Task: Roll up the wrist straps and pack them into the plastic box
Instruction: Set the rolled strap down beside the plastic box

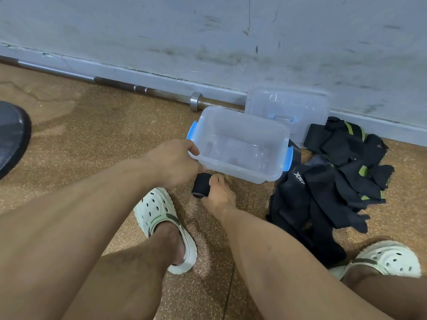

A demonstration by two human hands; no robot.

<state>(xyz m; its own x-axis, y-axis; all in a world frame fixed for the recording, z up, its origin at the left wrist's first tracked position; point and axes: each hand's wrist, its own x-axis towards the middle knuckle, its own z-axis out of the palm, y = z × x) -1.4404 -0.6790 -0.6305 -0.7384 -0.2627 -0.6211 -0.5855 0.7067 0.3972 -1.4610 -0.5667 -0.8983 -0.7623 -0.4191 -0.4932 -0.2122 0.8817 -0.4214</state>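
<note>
1. the right hand [218, 195] pinches a tightly rolled black fabric wrist strap [200, 185], a short cylinder on the speckled brown floor [97, 135], its axis running near-to-far.
2. the left hand [175, 161] grips the near-left rim of the clear rectangular plastic box [240, 144] with blue latches.
3. a heap of loose black straps [335, 176] lies right of the box.

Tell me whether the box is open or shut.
Open: the box has no lid on; its lid leans against the wall behind it.
</note>
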